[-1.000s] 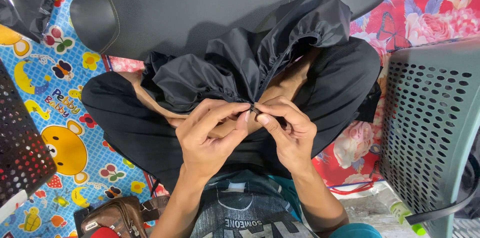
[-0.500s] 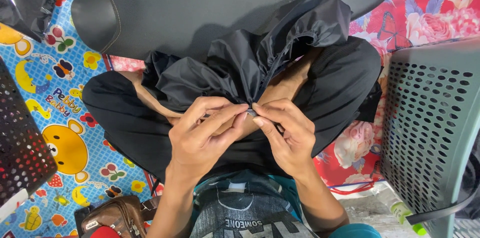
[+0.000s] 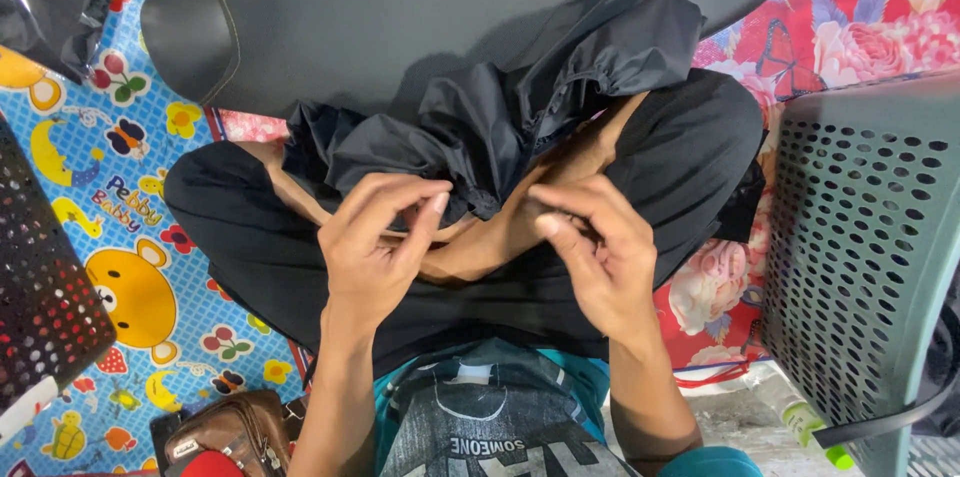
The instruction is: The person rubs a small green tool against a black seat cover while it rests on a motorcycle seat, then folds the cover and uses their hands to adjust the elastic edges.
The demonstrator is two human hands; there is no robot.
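Left hand [image 3: 375, 242] and right hand [image 3: 595, 257] half open, fingers curled, holding nothing, just below crumpled black cloth [image 3: 500, 107] on lap. Grey perforated basket [image 3: 865, 247] at right, contents unseen.

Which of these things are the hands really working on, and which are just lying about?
In hand:
black fabric, bunched on the lap
left hand and right hand, at its lower edge

Lying about:
grey basket, at right
dark basket, at left
brown bag
black cushion
cartoon mat
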